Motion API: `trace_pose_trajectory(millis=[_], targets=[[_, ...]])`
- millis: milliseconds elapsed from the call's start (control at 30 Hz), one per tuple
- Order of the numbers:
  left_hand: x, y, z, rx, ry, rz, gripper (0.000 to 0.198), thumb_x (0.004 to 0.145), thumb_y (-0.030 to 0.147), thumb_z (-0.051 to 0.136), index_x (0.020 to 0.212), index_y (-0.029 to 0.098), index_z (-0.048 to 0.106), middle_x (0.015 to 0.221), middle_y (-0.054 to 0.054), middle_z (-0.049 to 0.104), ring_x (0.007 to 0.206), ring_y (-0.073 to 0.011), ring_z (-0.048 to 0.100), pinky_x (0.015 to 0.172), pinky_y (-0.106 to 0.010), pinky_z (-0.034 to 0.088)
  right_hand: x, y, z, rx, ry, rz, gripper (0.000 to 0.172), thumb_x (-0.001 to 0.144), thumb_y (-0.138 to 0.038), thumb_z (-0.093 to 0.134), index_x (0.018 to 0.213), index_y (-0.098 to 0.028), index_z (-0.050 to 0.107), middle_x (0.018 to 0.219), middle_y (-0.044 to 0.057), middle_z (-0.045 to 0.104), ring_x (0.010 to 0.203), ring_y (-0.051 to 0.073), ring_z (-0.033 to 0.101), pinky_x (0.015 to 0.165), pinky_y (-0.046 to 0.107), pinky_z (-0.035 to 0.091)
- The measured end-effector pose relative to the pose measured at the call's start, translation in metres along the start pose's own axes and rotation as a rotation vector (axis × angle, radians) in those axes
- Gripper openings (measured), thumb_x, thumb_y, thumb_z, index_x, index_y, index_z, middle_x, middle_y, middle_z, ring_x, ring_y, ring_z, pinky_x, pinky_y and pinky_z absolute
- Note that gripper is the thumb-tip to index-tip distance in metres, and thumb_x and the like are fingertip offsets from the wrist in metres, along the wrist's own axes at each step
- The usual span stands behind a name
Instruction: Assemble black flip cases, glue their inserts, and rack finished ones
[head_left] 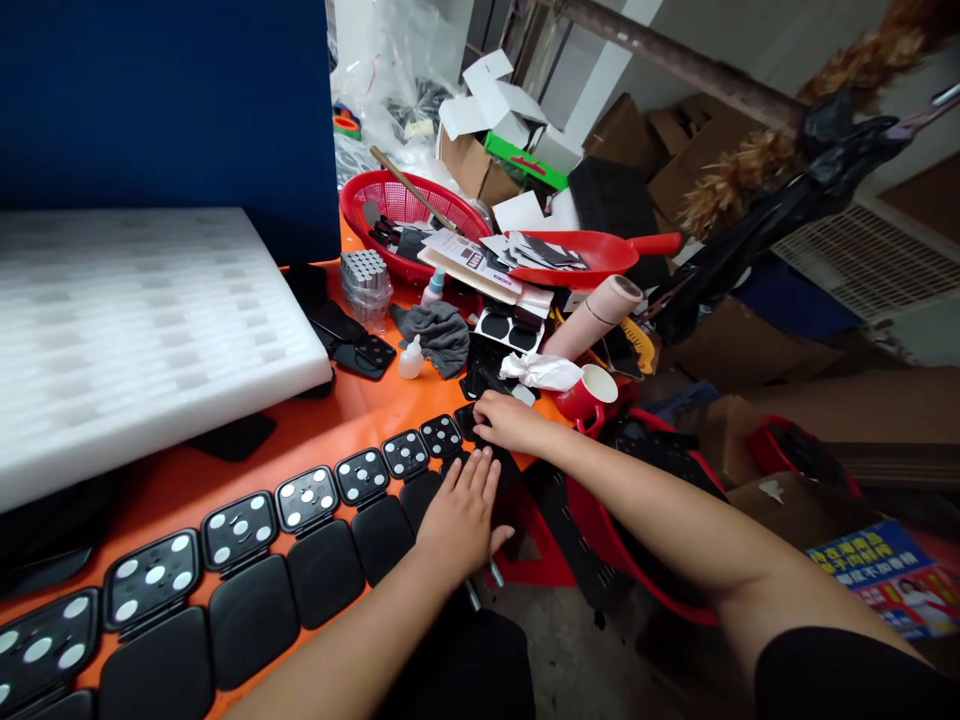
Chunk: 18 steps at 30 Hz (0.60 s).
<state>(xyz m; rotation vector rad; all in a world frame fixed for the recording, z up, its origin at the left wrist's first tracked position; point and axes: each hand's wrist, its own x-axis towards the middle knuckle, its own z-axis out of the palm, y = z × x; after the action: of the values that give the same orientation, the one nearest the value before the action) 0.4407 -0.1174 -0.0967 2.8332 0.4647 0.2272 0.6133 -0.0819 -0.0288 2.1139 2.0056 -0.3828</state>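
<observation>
A row of black hinged cases (247,560) lies open along the orange table (315,440), their upper halves dotted with white round pads. My left hand (461,510) rests flat, fingers stretched out, on the black case at the right end of the row. Just beyond it, my right hand (506,418) presses with curled fingers on the last black case (469,420) by the table's right edge; whether it grips anything is hidden.
A thick white foam sheet (135,320) fills the left. Behind stand a red basket (405,215), a red scoop (592,262), a grey rag (435,335), small glue bottles (410,358), a red mug (592,392) and cardboard boxes (480,165). Red stools (645,540) stand below on the right.
</observation>
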Motion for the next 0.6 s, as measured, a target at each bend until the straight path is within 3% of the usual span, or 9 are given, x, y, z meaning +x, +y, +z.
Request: trace_pose_trajectory(millis=[200,600], targets=[[0.0,0.0,0.001,0.007,0.001,-0.002,0.08,0.083,0.061,0.035,0.141,0.006,0.027,0.149,-0.017,0.023,0.138,-0.0287,0.017,0.11,-0.045,0.014,0.001,-0.008,-0.005,-0.09,-0.028,0.028,0.026,0.08,-0.041,0.057,0.089,-0.017,0.062,0.093,0.007,0.061,0.08,0.019,0.06,0.067,0.026,0.042],[-0.001,0.001,0.001,0.002,0.009,0.001,0.08,0.083,0.06,0.034,0.141,0.005,0.027,0.149,-0.017,0.023,0.138,-0.0284,0.015,0.111,-0.045,0.011,0.009,-0.027,-0.015,-0.226,-0.098,-0.024,0.03,0.078,-0.031,0.052,0.096,-0.01,0.063,0.097,0.016,0.065,0.084,0.027,0.064,0.069,0.031,0.048]])
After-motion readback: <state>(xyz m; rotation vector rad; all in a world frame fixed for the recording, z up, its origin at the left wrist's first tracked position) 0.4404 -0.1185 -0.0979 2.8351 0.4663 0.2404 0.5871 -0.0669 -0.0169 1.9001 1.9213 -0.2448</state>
